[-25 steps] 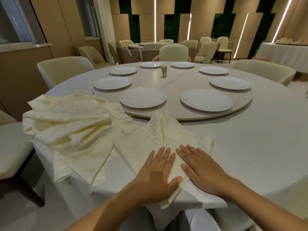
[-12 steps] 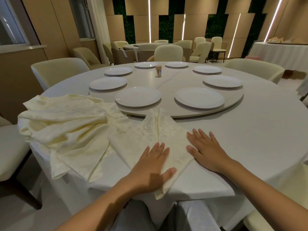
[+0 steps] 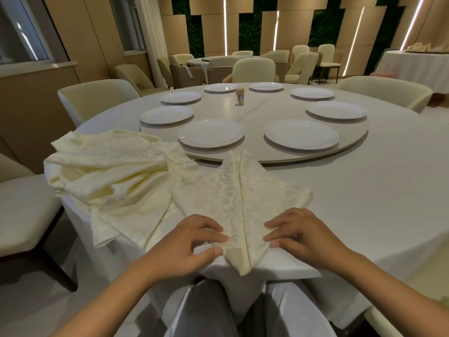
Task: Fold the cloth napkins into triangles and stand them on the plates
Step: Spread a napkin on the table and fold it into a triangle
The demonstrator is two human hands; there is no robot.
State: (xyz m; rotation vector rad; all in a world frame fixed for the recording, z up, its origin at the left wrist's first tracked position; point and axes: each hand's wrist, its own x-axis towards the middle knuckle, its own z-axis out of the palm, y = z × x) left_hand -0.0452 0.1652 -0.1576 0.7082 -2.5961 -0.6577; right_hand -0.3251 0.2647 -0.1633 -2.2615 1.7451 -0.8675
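Cream patterned napkin (image 3: 239,203) flat, folded kite-like, near white plates (image 3: 211,133); apparently unfolded pile (image 3: 109,176) beside.

Dim, warm indoor lighting. Bright vertical light strips (image 3: 275,30) on far wall, slightly overexposed. Soft glare on tabletop (image 3: 226,103). Soft shadows under plates (image 3: 301,134). Wide-angle bending at edges. Background slightly soft.

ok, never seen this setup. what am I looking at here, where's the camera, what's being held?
No robot: a person's two bare hands, filmed by one wide-angle camera worn on the head, looking forward and down. The left hand and right hand each pinch a near edge of a cream patterned napkin, folded to a point on the round table. A heap of unfolded napkins lies to the left. Eight empty white plates sit on the turntable, none bearing a napkin.
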